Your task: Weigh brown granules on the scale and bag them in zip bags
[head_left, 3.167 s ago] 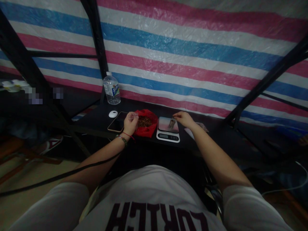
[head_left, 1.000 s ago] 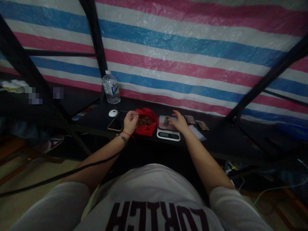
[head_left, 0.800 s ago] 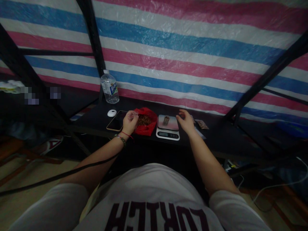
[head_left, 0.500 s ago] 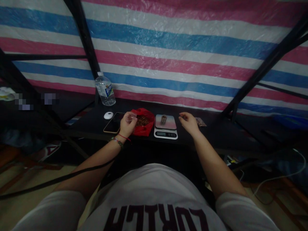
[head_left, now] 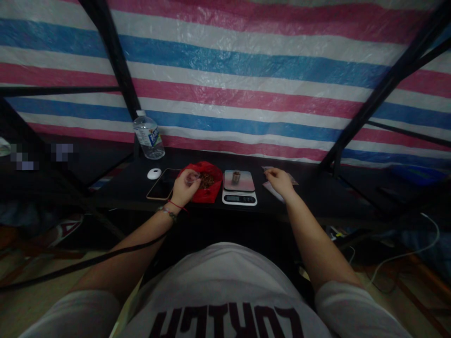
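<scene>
My left hand (head_left: 183, 187) is closed on a small clear plastic bag (head_left: 192, 177) at the left edge of an open red bag (head_left: 210, 191) holding brown pieces. To its right stands a white kitchen scale (head_left: 239, 198) with a small filled packet (head_left: 236, 176) upright on its platform. My right hand (head_left: 280, 181) hovers to the right of the scale, fingers curled over pale small packets (head_left: 272, 188) lying on the black table (head_left: 310, 199). Whether it grips one of them is unclear.
A phone (head_left: 162, 184) and a white round object (head_left: 154, 173) lie left of the red bag, with a water bottle (head_left: 148, 139) behind them. Black frame poles (head_left: 116, 70) cross a striped tarp (head_left: 246, 80). White cables (head_left: 398, 256) lie on the floor at right.
My right hand let go of the packet on the scale and moved right to the packets on the table. The left hand stayed at the red bag. The view shifted slightly.
</scene>
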The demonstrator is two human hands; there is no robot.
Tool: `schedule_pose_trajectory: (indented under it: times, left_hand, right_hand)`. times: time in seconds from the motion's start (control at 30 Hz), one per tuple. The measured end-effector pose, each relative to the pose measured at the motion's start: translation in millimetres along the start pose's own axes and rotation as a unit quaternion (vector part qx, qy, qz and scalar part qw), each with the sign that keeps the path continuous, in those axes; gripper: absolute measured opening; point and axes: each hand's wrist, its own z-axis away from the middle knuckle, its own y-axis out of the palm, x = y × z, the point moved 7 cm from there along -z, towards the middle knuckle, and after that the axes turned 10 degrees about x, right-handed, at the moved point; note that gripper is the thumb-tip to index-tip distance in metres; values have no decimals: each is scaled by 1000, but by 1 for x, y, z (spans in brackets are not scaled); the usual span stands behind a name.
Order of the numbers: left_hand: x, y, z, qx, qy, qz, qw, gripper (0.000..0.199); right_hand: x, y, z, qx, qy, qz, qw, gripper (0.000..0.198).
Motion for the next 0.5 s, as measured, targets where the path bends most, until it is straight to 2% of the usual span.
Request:
schedule_pose_trajectory:
  times: [0.17,0.3,0.5]
  left_hand:
    - [-3,0,-1,-4,-8,4,1000,17]
    - [-14,4,-3,22,-12,2,1000,24]
    - [-32,9,-4,42,-26,2,999,29]
  right_hand:
    - [16,16,-1,28,-49,-11,998,24]
    - [36,29,-9,18,-89,-2,996,38]
    - [68,70,-30,79,-105,25,991,54]
